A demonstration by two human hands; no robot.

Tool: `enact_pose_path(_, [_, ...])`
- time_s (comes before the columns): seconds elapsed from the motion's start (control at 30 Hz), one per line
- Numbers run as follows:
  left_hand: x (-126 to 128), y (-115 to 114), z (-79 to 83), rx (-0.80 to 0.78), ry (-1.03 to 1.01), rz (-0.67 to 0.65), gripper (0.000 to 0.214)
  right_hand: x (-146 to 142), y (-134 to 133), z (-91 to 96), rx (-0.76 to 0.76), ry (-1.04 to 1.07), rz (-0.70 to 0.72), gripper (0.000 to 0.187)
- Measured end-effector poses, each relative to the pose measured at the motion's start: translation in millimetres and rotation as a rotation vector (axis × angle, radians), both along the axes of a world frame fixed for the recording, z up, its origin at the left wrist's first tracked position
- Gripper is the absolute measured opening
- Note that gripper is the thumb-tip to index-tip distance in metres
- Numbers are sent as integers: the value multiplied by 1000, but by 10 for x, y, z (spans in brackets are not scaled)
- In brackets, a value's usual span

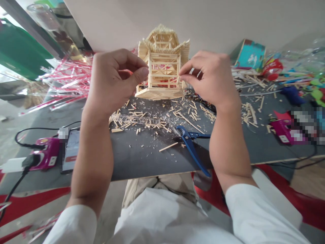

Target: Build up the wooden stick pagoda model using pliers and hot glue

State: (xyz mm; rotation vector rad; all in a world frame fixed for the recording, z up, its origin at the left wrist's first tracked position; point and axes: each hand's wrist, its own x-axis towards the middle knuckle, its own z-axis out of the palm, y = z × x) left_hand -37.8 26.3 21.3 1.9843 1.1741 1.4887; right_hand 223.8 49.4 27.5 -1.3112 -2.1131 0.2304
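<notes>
Left hand (pixel 118 78): forearm up from the near side, wrist turned inward, back of hand toward the viewer; thumb and index finger nearly together, pinching at the left side of the stick model (pixel 165 71). Right hand (pixel 210 76): roughly mirrored, thumb and forefinger narrowed on the model's right corner post. The model sat between both hands, ahead of the body; whether its base touched the table (pixel 142 162) could not be told.

Materials, left to right: glossy magenta power strip (pixel 49 149) with black plugs; flat phone (pixel 71 149), partly behind the left forearm; clear, red-striped plastic wrappers (pixel 68 78), crinkled and heaped. Model: pale wooden sticks, squared open lattice, ridged two-tier roof with flared eaves, flat angled base. Below it lay a transparent ruler (pixel 137 119) among short stick offcuts and fine crumbs. A loose stick (pixel 168 146) lay just left of a blue-handled cutter (pixel 191 145), handles spread. Farther right: teal box (pixel 250 56), tilted, and a second magenta strip (pixel 286 132).

Edges: the dark tabletop's front edge ran across just above the lap; one cutter handle reached this edge. Dark surface showed between left forearm and cutter. Behind the model rose a plain pale wall (pixel 203 23).
</notes>
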Motion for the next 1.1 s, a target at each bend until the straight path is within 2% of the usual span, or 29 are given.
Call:
enact_pose_path(0.33, [-40, 11, -11, 44, 11, 22, 12, 33, 54, -66, 135, -2, 111, 14])
enact_pose_path(0.6, [-47, 0, 4, 34, 65, 47, 7, 21, 71, -67, 102, -13, 92, 21])
enact_pose_path(1.1, [-26, 25, -23, -18, 88, 53, 7, 2, 48, -49, 77, 4, 97, 5])
